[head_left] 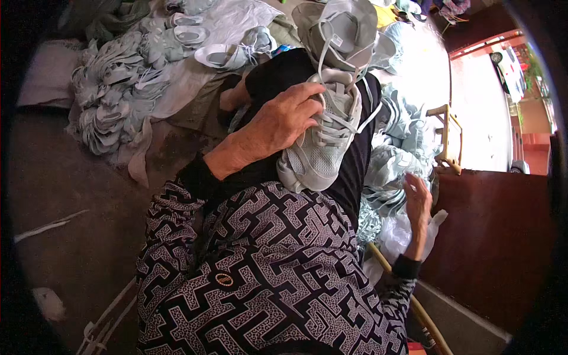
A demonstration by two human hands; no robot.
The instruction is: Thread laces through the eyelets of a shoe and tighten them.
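Observation:
A light grey mesh sneaker upper (322, 154) lies on my lap, its toe toward me and its white lace (338, 122) partly threaded. My left hand (284, 121) is closed on the shoe's left side, near the collar, with the fingertips on the opening's edge. One loop of lace runs up over a grey, hat-like fabric piece (307, 25) beyond my knees. Off to the right, my right hand (418, 198) hangs beside a heap of grey shoe uppers (393, 168). Its fingers are loosely bent and apart, and nothing shows in them.
A big pile of grey shoe parts (115, 89) lies on cloth at the far left. Laced shoes (222, 57) rest near my left knee. At the right are a bamboo frame (451, 139), a clear plastic bag (395, 234) and a dark red panel (491, 236).

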